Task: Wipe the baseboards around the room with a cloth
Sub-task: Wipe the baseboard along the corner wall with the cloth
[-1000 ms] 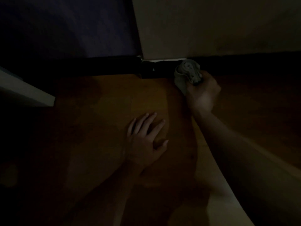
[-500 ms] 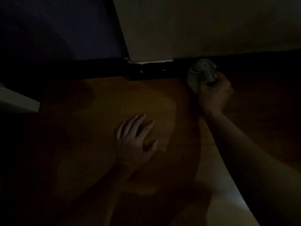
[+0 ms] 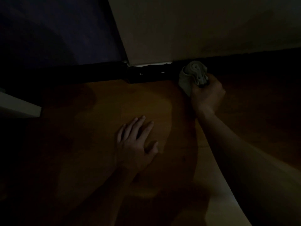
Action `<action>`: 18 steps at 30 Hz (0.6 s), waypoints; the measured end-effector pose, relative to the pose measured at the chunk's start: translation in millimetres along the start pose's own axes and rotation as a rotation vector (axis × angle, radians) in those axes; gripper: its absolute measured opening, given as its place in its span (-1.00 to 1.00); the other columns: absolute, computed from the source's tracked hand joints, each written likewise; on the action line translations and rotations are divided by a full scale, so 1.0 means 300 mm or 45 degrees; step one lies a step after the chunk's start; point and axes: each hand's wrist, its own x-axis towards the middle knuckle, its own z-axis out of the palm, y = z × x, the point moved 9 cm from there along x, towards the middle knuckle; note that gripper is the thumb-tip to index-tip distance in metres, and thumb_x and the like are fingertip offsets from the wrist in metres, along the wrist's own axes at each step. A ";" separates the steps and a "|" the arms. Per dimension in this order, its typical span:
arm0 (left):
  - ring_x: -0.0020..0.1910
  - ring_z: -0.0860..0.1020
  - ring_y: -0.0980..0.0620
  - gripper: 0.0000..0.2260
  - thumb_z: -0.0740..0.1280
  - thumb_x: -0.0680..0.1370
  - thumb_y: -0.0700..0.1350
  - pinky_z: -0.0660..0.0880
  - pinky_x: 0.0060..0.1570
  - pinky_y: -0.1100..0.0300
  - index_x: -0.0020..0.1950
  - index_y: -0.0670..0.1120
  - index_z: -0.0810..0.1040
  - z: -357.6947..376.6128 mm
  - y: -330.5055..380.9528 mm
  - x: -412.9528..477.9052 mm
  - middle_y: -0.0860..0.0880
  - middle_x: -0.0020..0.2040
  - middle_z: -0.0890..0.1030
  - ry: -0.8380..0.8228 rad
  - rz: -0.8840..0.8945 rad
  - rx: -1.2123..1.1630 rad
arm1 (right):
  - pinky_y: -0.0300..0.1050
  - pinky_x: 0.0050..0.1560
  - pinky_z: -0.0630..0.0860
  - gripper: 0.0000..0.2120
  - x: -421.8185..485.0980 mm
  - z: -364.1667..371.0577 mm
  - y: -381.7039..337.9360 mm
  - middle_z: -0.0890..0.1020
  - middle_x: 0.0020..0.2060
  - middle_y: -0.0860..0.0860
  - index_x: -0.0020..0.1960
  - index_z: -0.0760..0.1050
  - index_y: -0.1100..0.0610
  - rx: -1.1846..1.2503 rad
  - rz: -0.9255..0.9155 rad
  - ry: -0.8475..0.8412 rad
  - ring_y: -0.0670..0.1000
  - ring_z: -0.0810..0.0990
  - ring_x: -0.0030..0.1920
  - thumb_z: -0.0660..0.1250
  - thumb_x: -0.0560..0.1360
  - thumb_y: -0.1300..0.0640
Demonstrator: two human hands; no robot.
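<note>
Left hand [image 3: 136, 147] lies flat, palm down; right hand [image 3: 206, 93] clenched.

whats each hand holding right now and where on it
The right hand grips the cloth by its bunched-up part; the left hand holds nothing.

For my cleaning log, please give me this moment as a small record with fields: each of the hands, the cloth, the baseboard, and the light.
right hand: grips the bunched pale grey cloth, held at the dark baseboard; it seems to touch it
left hand: flat, fingers spread, on the brown wooden floor
baseboard: dark strip under the pale wall; pale chipped spots near the corner
light: very dim; dust cannot be judged
</note>
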 end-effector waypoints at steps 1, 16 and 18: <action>0.51 0.35 -0.04 -0.48 0.28 0.51 0.20 0.23 0.46 -0.17 0.45 0.09 0.50 -0.001 0.001 0.000 0.02 0.52 0.40 0.000 0.004 -0.001 | -0.22 -0.11 0.36 -0.73 -0.006 0.008 -0.006 0.68 0.04 0.05 0.13 0.61 0.02 -0.002 -0.009 -0.006 0.11 0.62 0.05 0.39 0.46 0.00; 0.52 0.32 -0.04 -0.47 0.32 0.52 0.19 0.20 0.47 -0.15 0.47 0.09 0.48 0.010 -0.008 -0.004 0.01 0.54 0.37 -0.014 0.028 0.021 | -0.13 -0.09 0.46 -0.75 0.038 -0.055 0.035 0.69 0.00 0.09 0.10 0.63 0.06 0.060 -0.034 0.054 0.12 0.64 0.03 0.35 0.45 0.06; 0.52 0.33 -0.04 -0.47 0.32 0.51 0.18 0.22 0.46 -0.15 0.47 0.09 0.48 0.004 -0.005 -0.001 0.01 0.53 0.38 -0.012 0.018 0.022 | -0.14 -0.09 0.46 -0.75 0.026 -0.029 0.009 0.69 0.02 0.08 0.11 0.62 0.06 0.046 -0.081 -0.011 0.11 0.63 0.04 0.35 0.45 0.07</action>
